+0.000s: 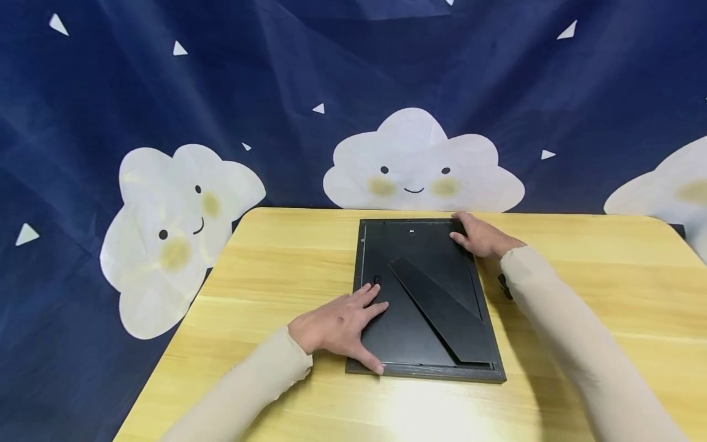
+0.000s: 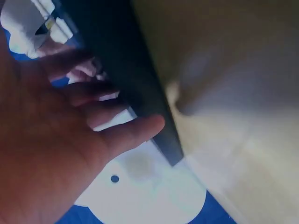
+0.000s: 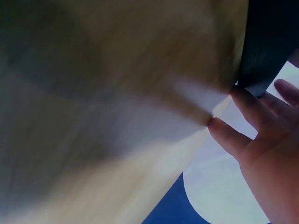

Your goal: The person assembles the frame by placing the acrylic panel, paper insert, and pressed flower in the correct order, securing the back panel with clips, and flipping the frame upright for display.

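A black picture frame (image 1: pixel 411 331) lies with its back up on the table, and its black easel stand (image 1: pixel 442 313) runs slantwise across the backing. My left hand (image 1: pixel 345 325) is spread over the frame's left side, fingers on the backing and thumb at the near edge. In the left wrist view its fingers (image 2: pixel 133 133) reach across the dark frame edge (image 2: pixel 135 79). At the far right corner my right hand (image 1: pixel 480 236) touches the frame with extended fingers. The right wrist view shows fingertips (image 3: pixel 224 133) against the tabletop beside the frame (image 3: pixel 264 51).
The light wooden table (image 1: pixel 265 258) extends on both sides of the frame. Behind it hangs a dark blue cloth (image 1: pixel 287 67) printed with smiling white clouds (image 1: pixel 422 153) and small white triangles. A small dark object (image 1: pixel 505 286) shows beside the right sleeve.
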Motion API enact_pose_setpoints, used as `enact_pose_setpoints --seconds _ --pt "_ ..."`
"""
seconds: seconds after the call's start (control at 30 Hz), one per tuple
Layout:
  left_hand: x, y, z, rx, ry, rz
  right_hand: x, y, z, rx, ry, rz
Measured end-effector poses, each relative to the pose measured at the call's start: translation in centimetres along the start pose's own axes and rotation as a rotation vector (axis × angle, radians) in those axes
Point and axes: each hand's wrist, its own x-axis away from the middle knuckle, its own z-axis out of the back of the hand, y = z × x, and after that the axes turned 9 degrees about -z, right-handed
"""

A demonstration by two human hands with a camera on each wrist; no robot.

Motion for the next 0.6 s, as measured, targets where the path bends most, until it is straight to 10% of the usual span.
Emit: enact_pose_setpoints --seconds 0.23,0.6 --pt "-1.2 -2.7 4.0 0.141 0.060 0.055 0.3 0.1 0.0 -0.022 -0.032 -0.014" --pt "-7.5 -9.2 7.1 0.041 0.186 0.263 2.2 -0.8 0.7 -0.086 -0.128 -0.033"
